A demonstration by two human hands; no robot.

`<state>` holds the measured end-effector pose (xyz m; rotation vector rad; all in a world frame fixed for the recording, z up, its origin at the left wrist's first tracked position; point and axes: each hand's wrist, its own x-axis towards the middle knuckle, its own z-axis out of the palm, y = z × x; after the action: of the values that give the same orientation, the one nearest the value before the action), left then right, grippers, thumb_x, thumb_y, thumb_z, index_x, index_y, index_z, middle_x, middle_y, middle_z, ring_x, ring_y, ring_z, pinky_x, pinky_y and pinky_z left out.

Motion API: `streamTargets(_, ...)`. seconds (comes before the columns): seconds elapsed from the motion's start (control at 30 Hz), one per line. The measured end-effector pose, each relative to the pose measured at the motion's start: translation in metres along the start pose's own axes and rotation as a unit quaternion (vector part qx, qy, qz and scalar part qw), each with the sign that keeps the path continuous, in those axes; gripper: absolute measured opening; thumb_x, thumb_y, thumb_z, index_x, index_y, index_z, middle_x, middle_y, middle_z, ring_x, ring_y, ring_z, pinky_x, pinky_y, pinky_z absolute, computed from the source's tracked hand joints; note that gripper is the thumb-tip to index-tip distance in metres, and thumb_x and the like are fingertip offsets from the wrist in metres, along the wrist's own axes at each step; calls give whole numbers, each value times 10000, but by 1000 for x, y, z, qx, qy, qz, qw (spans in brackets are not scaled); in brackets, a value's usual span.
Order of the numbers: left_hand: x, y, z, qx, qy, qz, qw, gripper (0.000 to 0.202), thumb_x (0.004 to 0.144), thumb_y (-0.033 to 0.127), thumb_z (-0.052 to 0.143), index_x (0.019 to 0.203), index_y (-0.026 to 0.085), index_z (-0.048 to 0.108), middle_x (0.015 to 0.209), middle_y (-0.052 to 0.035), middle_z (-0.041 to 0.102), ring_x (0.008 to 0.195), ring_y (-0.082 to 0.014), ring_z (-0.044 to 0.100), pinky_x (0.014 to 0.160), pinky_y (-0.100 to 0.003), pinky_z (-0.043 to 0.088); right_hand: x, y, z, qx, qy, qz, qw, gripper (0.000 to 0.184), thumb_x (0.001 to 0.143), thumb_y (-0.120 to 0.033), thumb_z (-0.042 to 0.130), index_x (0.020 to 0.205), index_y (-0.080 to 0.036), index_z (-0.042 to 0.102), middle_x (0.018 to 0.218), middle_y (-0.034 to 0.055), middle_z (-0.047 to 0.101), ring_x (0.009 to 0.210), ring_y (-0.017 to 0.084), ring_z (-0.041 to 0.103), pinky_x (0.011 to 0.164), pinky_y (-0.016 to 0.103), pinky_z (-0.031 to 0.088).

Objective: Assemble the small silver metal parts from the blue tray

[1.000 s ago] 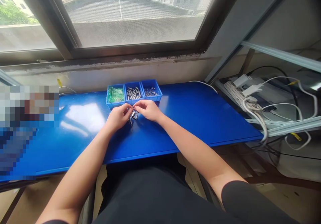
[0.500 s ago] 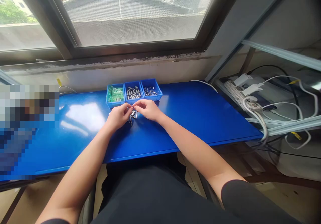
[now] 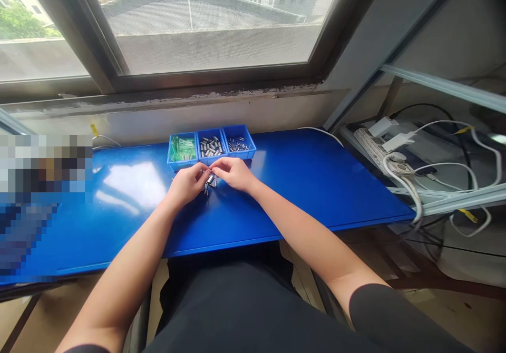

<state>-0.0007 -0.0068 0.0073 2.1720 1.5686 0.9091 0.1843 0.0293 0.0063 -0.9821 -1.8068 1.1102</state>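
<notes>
My left hand point(image 3: 188, 183) and my right hand point(image 3: 234, 172) meet fingertip to fingertip over a small heap of metal parts point(image 3: 209, 183) on the blue table point(image 3: 308, 184). Both hands are pinched closed on a tiny piece between them, too small to name. Just behind them stand three small blue bins: the left bin point(image 3: 182, 149) holds green parts, the middle bin point(image 3: 211, 146) silver pieces, the right bin point(image 3: 238, 143) thin metal pins.
A window and grey sill run along the back wall. To the right, a shelf frame carries a white power strip point(image 3: 379, 150) with plugs and tangled white cables point(image 3: 411, 189). A blurred patch covers the table's left end. My dark-clothed lap is below the table edge.
</notes>
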Motion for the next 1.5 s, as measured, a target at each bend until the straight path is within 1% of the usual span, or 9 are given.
streamTargets(0.13,1,0,0,1,1,3,1000,275,916,416,509,910,187,660,583,21,575,520,-111,483,524,-230,341,0,0,-1,-3,3,-9,1000,145,821,-247,623,885,-163,722,868,47,735,784,167,673,744,302,527)
streamTargets(0.3,1,0,-1,-4,2,3,1000,259,911,409,519,925,190,657,605,21,592,527,-112,497,536,-234,357,1,3,0,23,15,-6,1000,147,821,-262,628,889,-165,715,866,46,733,787,163,675,752,301,536)
streamTargets(0.53,1,-1,0,1,16,-1,1000,242,911,397,522,964,200,652,619,26,584,537,-113,500,555,-237,365,2,3,0,72,22,12,997,175,792,-290,670,893,-153,711,864,59,730,777,165,677,759,311,551)
streamTargets(0.8,1,-1,0,2,10,1,1000,235,922,383,504,1015,207,631,590,39,553,520,-115,483,542,-234,342,6,8,0,123,44,36,991,232,754,-345,713,881,-152,701,834,57,726,747,161,676,749,316,565)
streamTargets(0.9,1,-1,-1,2,20,2,1000,245,936,405,487,983,209,626,617,25,581,532,-121,494,551,-237,356,7,9,0,122,38,41,991,231,753,-339,715,886,-151,702,826,55,726,744,159,674,747,315,565)
streamTargets(1.1,2,-1,-3,13,33,2,999,309,977,415,406,873,202,605,713,-24,639,632,-150,562,602,-251,391,5,7,0,120,32,46,991,234,755,-335,715,895,-147,709,818,57,723,742,156,670,750,316,562)
streamTargets(1.23,1,1,-3,1,38,-4,999,249,957,407,462,986,211,612,641,18,589,548,-125,507,575,-241,367,6,7,-1,137,45,51,988,243,747,-341,721,893,-147,705,835,60,725,749,159,669,759,323,562)
streamTargets(1.33,1,1,-3,-3,40,-4,999,210,940,372,496,1014,208,604,581,48,528,500,-109,463,562,-231,357,7,7,-1,151,57,58,985,235,734,-324,725,880,-142,706,806,55,720,730,152,662,741,313,562)
streamTargets(1.5,2,-2,-2,4,37,-3,999,204,950,368,470,989,205,586,620,26,563,524,-119,489,559,-232,353,7,6,0,163,59,62,983,249,715,-336,746,869,-144,707,791,49,720,698,139,653,701,290,559)
